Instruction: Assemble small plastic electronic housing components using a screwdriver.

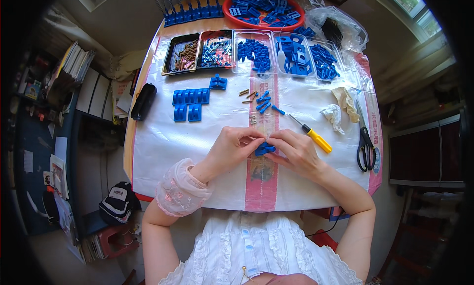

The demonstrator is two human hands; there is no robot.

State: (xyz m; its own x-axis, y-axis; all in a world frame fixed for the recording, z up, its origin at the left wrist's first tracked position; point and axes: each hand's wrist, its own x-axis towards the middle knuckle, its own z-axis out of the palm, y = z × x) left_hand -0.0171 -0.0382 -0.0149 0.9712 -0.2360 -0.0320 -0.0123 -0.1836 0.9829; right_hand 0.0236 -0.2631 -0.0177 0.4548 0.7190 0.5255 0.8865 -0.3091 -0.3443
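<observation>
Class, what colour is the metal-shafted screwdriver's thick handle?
The screwdriver's handle is mainly yellow, best seen in the head view.

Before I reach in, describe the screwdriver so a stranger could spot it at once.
Find the white sheet with the pink stripe down its middle. Just beyond the right hand, left of the black scissors, the screwdriver lies slanted, its thin metal tip pointing toward the trays. Unlike those scissors, it has a bright yellow handle with a black collar.
</observation>
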